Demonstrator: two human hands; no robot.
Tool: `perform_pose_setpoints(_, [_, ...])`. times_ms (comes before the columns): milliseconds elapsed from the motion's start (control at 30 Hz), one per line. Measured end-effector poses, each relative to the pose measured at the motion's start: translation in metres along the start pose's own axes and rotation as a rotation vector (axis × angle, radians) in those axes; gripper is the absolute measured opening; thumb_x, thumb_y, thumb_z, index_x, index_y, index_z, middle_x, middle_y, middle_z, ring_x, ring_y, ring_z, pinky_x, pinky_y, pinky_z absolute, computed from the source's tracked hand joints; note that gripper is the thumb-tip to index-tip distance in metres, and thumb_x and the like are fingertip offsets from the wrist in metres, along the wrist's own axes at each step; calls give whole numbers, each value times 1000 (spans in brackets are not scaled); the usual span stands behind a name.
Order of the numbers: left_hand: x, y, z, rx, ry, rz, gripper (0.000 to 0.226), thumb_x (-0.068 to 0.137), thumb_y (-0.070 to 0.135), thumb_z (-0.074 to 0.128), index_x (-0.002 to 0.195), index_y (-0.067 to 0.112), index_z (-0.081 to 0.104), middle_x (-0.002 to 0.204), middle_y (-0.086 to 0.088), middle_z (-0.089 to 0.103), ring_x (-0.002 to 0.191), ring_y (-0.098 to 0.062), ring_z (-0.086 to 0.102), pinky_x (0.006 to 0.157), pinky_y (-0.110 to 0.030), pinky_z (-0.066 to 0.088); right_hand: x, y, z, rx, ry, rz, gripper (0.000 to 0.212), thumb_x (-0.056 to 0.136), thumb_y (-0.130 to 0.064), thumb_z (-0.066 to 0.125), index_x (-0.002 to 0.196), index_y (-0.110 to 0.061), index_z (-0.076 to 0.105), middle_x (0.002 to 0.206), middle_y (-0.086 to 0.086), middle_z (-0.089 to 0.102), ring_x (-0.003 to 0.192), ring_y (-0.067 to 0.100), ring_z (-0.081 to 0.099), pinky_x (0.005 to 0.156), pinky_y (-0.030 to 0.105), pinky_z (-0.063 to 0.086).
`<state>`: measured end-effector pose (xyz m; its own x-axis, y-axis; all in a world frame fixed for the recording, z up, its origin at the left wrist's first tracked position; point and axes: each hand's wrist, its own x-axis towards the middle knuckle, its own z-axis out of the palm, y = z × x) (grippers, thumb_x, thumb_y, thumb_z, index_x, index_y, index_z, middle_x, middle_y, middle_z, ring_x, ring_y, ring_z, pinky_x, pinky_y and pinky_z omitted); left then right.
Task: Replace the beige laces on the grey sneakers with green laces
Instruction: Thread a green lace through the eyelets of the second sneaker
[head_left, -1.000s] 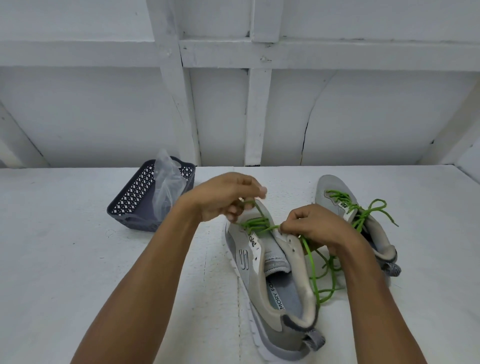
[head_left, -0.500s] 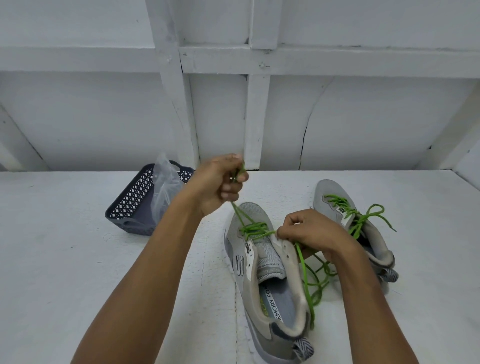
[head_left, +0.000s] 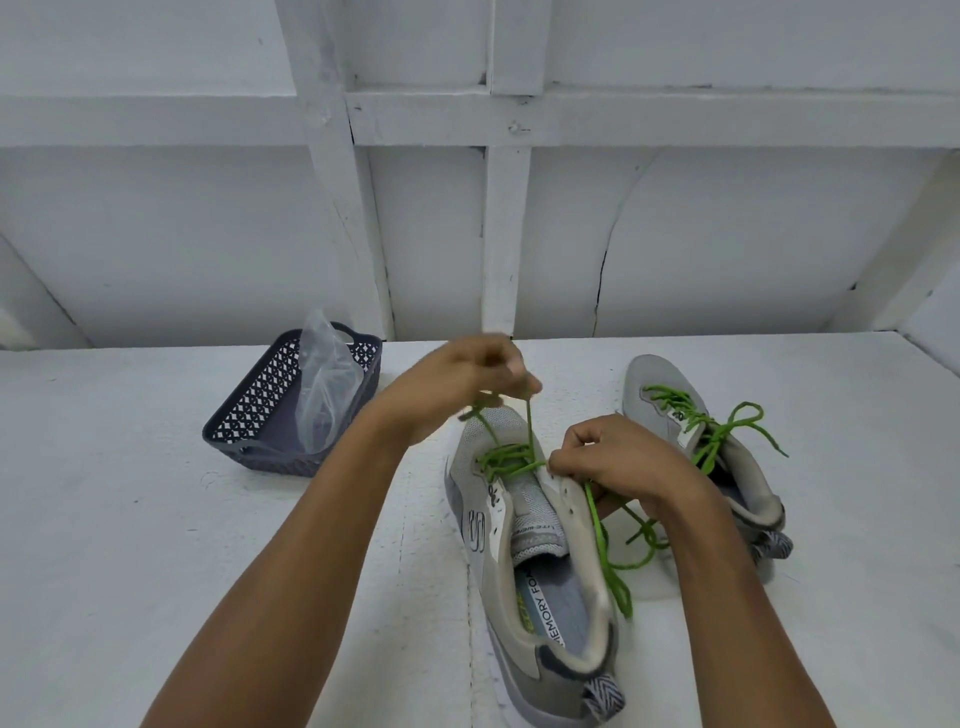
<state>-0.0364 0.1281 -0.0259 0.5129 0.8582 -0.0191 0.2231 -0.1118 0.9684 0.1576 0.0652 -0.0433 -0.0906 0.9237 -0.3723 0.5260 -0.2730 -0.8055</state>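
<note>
**Near sneaker half-laced, slack being taken up**

A dark basket (head_left: 249, 415) holding a plastic bag (head_left: 324, 384) sits at the worktop's (head_left: 130, 519) back-left. The left hand (head_left: 457, 384) is blurred, its fingers clenched on the green lace (head_left: 506, 460) and holding it taut above the toe, likely to take up slack. The near sneaker (head_left: 524, 545) is mid-worktop with only its lowest eyelets threaded. The right hand (head_left: 618, 462) pinches its right eyelet flap, steadying it. The far sneaker (head_left: 660, 379) at right is laced and bowed.
</note>
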Motion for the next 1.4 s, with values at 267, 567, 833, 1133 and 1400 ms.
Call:
perform_pose_setpoints(267, [-4,-1,-5,570,-171,-127,8,92,29,68,91,21,69,66,7,53,47,-5,38,47,-22,33,3,2,3,10,3,2,12,84,-11,64,74,-6,58,60,11,61,50,21,62,53,32,56])
perform_pose_setpoints(567, [-1,1,-2,77,81,-21,11,92,10,63,82,13,67,92,5,74,88,-28,68,80,-38,47,0,5,-4,16,-7,17,17,86,-10,63,71,-7,54,64,15,64,55,26,66,55,35,58])
perform_pose_setpoints(833, [8,-8,3,-423,435,-129,19,101,9,47,84,16,47,65,-1,41,41,-7,24,38,-16,19,0,7,-4,18,-39,24,17,87,-10,63,73,-7,53,66,16,65,55,25,67,54,33,58])
perform_pose_setpoints(1133, [2,-1,8,336,119,-98,29,99,35,57,91,14,76,74,7,69,65,-5,61,63,-22,49,0,9,-3,-48,6,-153,28,82,-30,77,66,-14,61,58,-3,61,56,14,57,56,28,50])
perform_pose_setpoints(1400, [-5,20,5,42,122,78,23,97,26,62,102,8,75,72,-4,65,54,-14,42,49,-22,35,6,2,-11,96,194,-434,19,91,-36,67,108,-30,64,111,-17,68,108,-7,58,93,24,45])
